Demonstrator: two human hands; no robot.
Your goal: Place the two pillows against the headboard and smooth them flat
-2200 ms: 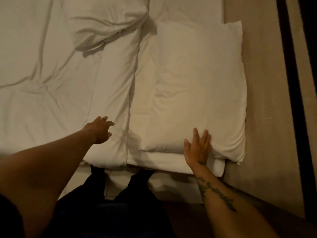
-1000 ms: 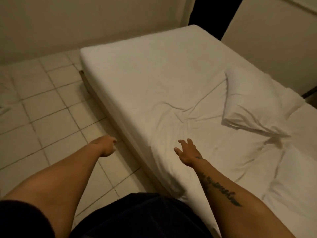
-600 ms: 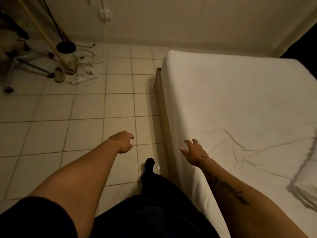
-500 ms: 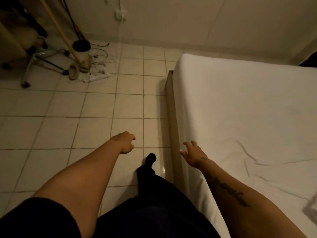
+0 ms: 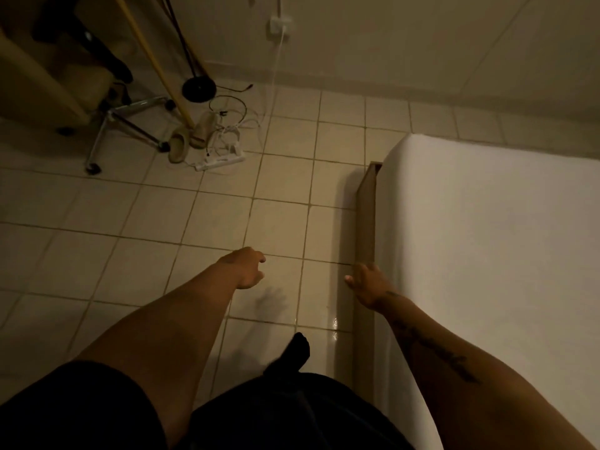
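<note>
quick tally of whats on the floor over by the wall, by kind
slippers: 2
power strip: 1
office chair: 1
round black stand base: 1
yellow pole: 1
total: 6

Both hands empty: left hand (image 5: 244, 267) over floor (image 5: 130, 254), right hand (image 5: 368, 284) seemingly beside bed (image 5: 487, 238).

Bed (image 5: 487, 254) on the right, tiled floor (image 5: 162, 222) left, chair (image 5: 65, 86) far left

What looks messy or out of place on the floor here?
A tangle of cables and a power strip lie loose on the tiles by the wall, with two slippers left askew beside them. Nothing looks spilled.
</note>
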